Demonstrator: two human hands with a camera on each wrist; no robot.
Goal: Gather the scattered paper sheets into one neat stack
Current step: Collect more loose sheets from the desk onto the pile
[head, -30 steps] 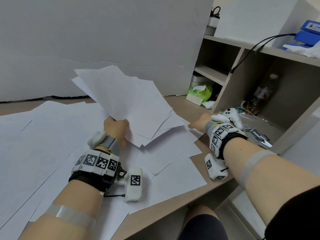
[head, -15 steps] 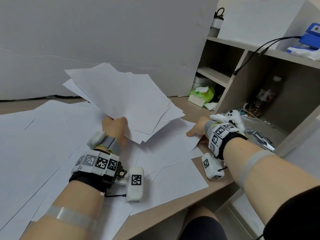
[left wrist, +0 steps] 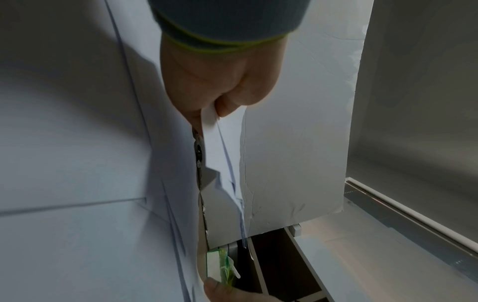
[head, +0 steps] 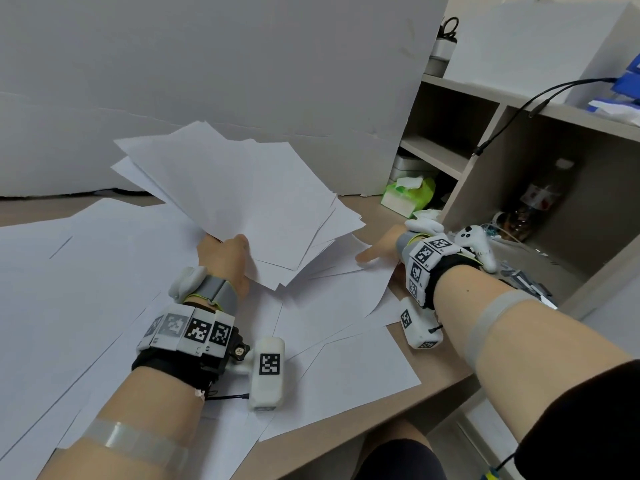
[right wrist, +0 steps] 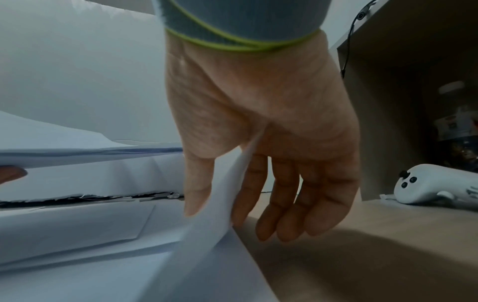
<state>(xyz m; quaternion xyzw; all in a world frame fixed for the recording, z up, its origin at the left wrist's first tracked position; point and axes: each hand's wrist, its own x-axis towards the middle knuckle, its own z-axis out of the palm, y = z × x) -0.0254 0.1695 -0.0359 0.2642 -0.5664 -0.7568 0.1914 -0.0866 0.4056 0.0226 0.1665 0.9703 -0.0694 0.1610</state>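
Note:
My left hand [head: 225, 258] grips a fanned bunch of white sheets [head: 242, 195] by its near corner and holds it tilted above the desk [head: 369, 211]. The left wrist view shows that bunch [left wrist: 222, 163] edge-on, pinched between thumb and fingers of the left hand [left wrist: 220, 92]. At the desk's right edge my right hand [head: 381, 247] holds a loose sheet [head: 346, 292]. In the right wrist view, the right hand [right wrist: 258, 143] has its thumb above this sheet [right wrist: 214, 214] and its fingers below the raised edge. Several more scattered sheets [head: 86, 271] cover the desk's left and middle.
A white backboard [head: 242, 81] stands along the rear. A shelf unit [head: 485, 188] rises on the right, with a green tissue pack [head: 408, 194], a bottle [head: 540, 199] and a white controller [head: 474, 240] close to my right wrist. The desk's front edge runs under my forearms.
My right hand has slid left along the desk edge onto the loose sheet, whose edge now lifts between thumb and fingers. The left hand still holds the bunch up, nearly unmoved.

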